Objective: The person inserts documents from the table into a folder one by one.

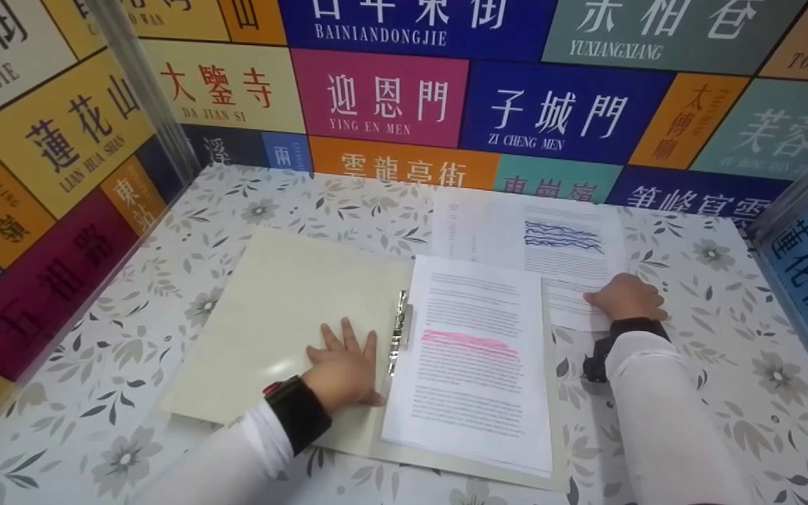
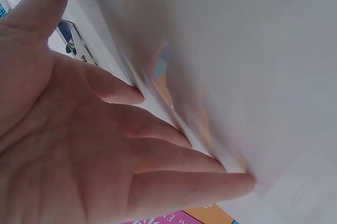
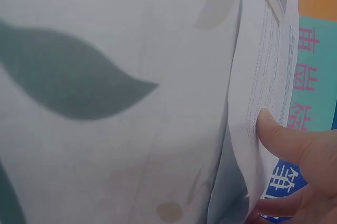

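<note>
The left hand's (image 1: 343,375) five fingers are spread on one open folder (image 1: 264,308); one loose paper (image 1: 565,270), partly covered by the folder, is pinched by the right hand (image 1: 627,298). One clip (image 1: 397,331) and one page stack (image 1: 470,382) are seen inside.

White table (image 1: 730,319), printed all over w/ grey flowers & leaves. On it: a cream folder (image 1: 285,301), lying open, cover spread to the L. Beyond its R half, nr the table's back edge, a printed sheet (image 1: 572,270) w/ blue scribble; folder's far R corner overlaps it. Sheet's edge bends up off the table.
</note>
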Action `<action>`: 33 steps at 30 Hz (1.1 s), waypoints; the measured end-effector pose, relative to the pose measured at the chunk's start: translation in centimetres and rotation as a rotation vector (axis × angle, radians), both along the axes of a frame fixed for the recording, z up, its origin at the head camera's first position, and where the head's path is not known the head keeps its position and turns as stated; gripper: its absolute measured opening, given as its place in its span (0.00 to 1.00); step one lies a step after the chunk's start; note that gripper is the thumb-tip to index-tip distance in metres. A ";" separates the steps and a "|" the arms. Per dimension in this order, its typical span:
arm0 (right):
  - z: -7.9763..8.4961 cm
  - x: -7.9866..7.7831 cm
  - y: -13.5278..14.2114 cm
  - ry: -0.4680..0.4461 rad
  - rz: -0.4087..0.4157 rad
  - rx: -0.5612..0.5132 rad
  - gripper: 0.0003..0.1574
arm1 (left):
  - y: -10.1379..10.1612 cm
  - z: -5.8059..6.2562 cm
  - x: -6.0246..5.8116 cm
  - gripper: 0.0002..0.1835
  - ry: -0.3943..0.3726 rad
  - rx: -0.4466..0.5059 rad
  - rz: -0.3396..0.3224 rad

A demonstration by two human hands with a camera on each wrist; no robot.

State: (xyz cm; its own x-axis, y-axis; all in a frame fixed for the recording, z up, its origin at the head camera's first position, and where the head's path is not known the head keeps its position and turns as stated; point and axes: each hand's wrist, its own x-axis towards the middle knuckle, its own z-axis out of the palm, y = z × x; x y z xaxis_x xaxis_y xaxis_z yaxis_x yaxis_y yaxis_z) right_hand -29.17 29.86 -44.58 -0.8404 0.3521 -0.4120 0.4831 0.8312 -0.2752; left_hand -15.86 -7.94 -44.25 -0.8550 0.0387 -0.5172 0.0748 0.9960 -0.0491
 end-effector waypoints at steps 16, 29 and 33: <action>-0.8 -0.4 0.8 0.075 -0.039 -0.125 0.54 | 0.0 0.2 0.2 0.57 -0.002 -0.016 0.006; -1.0 -0.4 0.3 0.180 -0.086 -0.142 0.57 | -0.1 0.6 0.3 0.57 -0.005 -0.005 0.007; -1.1 -0.6 0.1 0.222 -0.070 -0.137 0.55 | -0.1 0.6 0.2 0.57 0.006 -0.003 -0.003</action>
State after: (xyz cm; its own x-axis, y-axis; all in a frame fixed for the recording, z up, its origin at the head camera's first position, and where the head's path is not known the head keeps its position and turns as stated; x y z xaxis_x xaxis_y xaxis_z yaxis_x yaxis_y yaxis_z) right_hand -29.78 29.96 -45.67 -0.8909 0.3664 -0.2684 0.4537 0.7457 -0.4879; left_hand -15.70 -8.08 -43.64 -0.8578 0.0397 -0.5125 0.0777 0.9956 -0.0530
